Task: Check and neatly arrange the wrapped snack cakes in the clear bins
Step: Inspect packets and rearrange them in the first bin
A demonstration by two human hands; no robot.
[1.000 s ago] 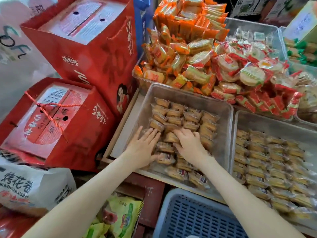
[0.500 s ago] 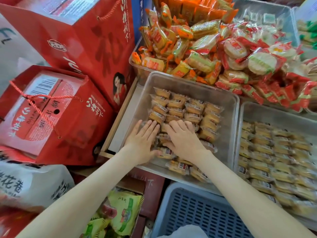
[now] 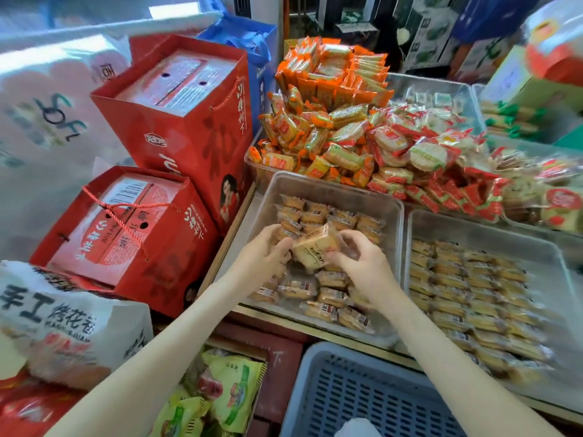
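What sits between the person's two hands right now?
A single wrapped snack cake, held above the others in the clear bin: the left hand grips one edge, the right hand pinches the other. The head view shows it.

"SOFL" on white plastic bag (image 3: 53, 121), "手工烤花" on white snack sack (image 3: 63, 320), "山楂树下" on tall red gift box (image 3: 186, 124), print on held snack cake (image 3: 315, 251) illegible

your two bare forearms (image 3: 189, 326) reach forward and angle in toward each other; your left hand (image 3: 263, 252) grips the left edge of a wrapped cake (image 3: 315, 249) with curled fingers; your right hand (image 3: 362, 263) pinches its right edge, fingers bent, back of the hand facing up.
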